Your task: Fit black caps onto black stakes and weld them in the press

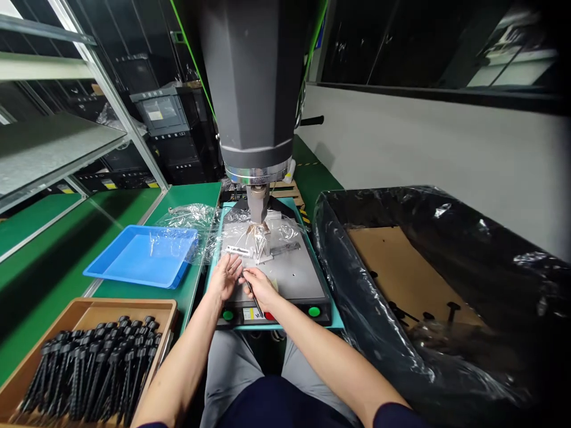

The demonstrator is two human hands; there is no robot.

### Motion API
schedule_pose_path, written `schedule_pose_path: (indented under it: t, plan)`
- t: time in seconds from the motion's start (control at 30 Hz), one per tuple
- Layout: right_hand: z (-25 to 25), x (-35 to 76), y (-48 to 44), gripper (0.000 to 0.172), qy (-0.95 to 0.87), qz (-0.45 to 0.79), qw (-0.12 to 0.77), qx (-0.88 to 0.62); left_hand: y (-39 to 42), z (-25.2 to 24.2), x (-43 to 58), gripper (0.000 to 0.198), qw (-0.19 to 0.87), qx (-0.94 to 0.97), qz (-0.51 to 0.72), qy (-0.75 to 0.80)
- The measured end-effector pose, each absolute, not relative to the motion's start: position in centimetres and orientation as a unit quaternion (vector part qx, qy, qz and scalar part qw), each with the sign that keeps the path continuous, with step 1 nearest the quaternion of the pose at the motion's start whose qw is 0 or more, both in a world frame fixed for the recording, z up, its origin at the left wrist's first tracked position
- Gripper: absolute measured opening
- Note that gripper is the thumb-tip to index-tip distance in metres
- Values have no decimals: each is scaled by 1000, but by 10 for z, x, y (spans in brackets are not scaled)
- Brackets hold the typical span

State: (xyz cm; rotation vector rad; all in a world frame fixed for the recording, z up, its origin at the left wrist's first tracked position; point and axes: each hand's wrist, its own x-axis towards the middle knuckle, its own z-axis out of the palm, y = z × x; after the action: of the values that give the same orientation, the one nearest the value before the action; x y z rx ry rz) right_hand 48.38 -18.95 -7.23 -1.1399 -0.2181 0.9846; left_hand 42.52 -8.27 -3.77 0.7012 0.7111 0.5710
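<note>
My left hand (226,276) is palm up over the machine's grey base plate (303,276), fingers apart and nothing visible in it. Close beside it, my right hand (260,286) pinches a thin black stick-like part (253,295) that slants down toward the plate's front edge. Just beyond both hands is a small fixture (263,249) wrapped in transparent plastic film. The press's metal horn (257,205) points down right above that fixture. In a brown tray (167,309) at lower left lie many black ribbed stems with round caps (98,356).
A blue tray (138,255) sits on the green bench at left, with transparent film (191,220) over its edge. On the right, a box lined with black plastic (379,333) holds cardboard and several black parts. Green buttons (314,311) flank the base's front. Shelving (53,148) rises at left.
</note>
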Motion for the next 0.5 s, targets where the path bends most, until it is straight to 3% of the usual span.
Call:
schedule_pose_path:
  t: [0.17,0.33,0.5]
  plan:
    - [-73,509,-185,45,-176,243,770,-563,-92,-27,429,18,848,335,278,301]
    - [-61,538,-202,35,-241,17,702,-670,-108,-22,425,23,843,349,268,310]
    - [-40,557,-204,26,-304,-107,666,-673,-106,-18,424,27,839,352,274,310]
